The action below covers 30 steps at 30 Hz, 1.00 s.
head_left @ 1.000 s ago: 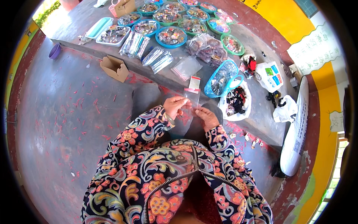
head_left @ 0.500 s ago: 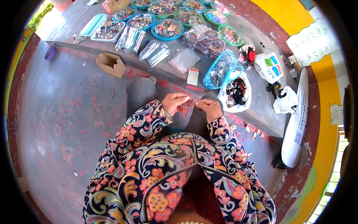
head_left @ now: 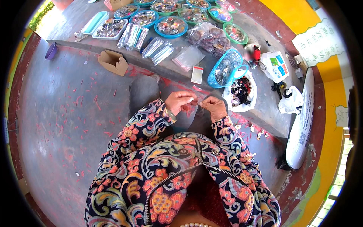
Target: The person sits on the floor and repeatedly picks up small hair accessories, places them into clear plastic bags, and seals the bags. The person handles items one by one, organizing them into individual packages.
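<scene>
Between my hands hangs a small clear plastic bag point(head_left: 192, 112), hard to make out against the floor and my leg. My left hand point(head_left: 177, 102) is closed, thumb and fingers pinching the bag's left side. The bag's right side is pinched by my right hand point(head_left: 214, 108), its fingertips only a little apart from the left ones. Just beyond the hands, on the ledge, lie a small white card-like packet with a red edge point(head_left: 197, 75) and a stack of clear plastic bags point(head_left: 188, 58).
On the raised ledge stand a blue basket point(head_left: 242, 56), a white bag of dark small parts point(head_left: 254, 100), bundles of silvery packets point(head_left: 158, 50) and several round trays point(head_left: 171, 35). A cardboard box point(head_left: 120, 68) sits at the ledge's left. Red scraps litter the floor point(head_left: 56, 125).
The small bag's red strip, seen above my fingers before, no longer shows there. Both hands stay pinched close together and have shifted only slightly.
</scene>
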Available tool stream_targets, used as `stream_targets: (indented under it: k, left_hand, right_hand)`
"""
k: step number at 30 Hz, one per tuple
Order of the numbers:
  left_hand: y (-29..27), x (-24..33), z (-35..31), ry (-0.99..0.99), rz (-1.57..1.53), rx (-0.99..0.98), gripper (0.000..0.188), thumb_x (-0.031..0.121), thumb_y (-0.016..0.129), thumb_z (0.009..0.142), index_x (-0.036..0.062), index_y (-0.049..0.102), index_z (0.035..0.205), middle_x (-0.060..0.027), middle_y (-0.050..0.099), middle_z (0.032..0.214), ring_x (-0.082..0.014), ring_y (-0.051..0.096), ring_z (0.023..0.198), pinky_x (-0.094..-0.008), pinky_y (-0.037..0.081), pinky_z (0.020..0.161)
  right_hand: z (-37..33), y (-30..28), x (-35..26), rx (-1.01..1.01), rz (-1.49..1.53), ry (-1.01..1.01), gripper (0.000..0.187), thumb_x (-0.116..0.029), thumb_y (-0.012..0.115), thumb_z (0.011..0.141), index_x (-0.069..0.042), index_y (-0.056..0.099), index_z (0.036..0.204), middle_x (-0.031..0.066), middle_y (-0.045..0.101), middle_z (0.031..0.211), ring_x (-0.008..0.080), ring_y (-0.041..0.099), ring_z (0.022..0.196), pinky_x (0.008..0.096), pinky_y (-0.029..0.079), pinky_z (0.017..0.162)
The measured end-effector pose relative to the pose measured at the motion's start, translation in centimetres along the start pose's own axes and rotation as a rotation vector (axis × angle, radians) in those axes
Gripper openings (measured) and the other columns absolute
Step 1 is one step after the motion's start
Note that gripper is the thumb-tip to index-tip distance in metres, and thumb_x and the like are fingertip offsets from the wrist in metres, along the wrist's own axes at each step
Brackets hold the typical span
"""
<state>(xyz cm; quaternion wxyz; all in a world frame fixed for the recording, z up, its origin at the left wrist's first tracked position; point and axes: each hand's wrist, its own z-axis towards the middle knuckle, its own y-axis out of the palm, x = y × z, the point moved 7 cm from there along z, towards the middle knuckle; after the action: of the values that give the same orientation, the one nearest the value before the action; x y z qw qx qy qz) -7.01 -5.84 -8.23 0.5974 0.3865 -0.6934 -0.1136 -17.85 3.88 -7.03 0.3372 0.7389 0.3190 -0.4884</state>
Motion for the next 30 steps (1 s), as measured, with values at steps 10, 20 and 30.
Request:
stream_targets:
  k: [10, 20, 30]
  left_hand:
    - [-0.1, -0.4, 0.0, -0.006, -0.063, -0.042, 0.023, 0.007, 0.052, 0.080, 0.0012, 0.055, 0.102, -0.0085, 0.060, 0.093, -0.0124, 0.059, 0.072, -0.0236, 0.049, 0.056]
    - [0.8, 0.5, -0.4, 0.008, -0.079, -0.119, 0.027, 0.007, 0.048, 0.080, 0.0017, 0.052, 0.106, -0.0097, 0.055, 0.103, -0.0145, 0.057, 0.083, -0.0285, 0.049, 0.067]
    - [-0.2, -1.3, 0.2, -0.089, 0.081, -0.133, 0.021, 0.006, 0.053, 0.076, 0.0002, 0.054, 0.095, -0.0077, 0.057, 0.093, -0.0133, 0.055, 0.073, -0.0267, 0.046, 0.064]
  right_hand:
    - [0.2, 0.3, -0.1, -0.009, -0.159, -0.040, 0.016, -0.001, 0.069, 0.065, -0.003, 0.054, 0.060, -0.0011, 0.053, 0.058, 0.0049, 0.045, 0.054, 0.0188, 0.036, 0.052]
    - [0.6, 0.0, 0.4, -0.056, -0.330, -0.055, 0.020, -0.007, 0.072, 0.064, -0.004, 0.053, 0.058, -0.0018, 0.051, 0.056, 0.0047, 0.043, 0.053, 0.0203, 0.035, 0.049]
    - [0.0, 1.5, -0.2, -0.178, -0.551, -0.021, 0.019, -0.007, 0.071, 0.063, -0.004, 0.052, 0.060, -0.0011, 0.050, 0.056, 0.0056, 0.044, 0.053, 0.0209, 0.035, 0.048]
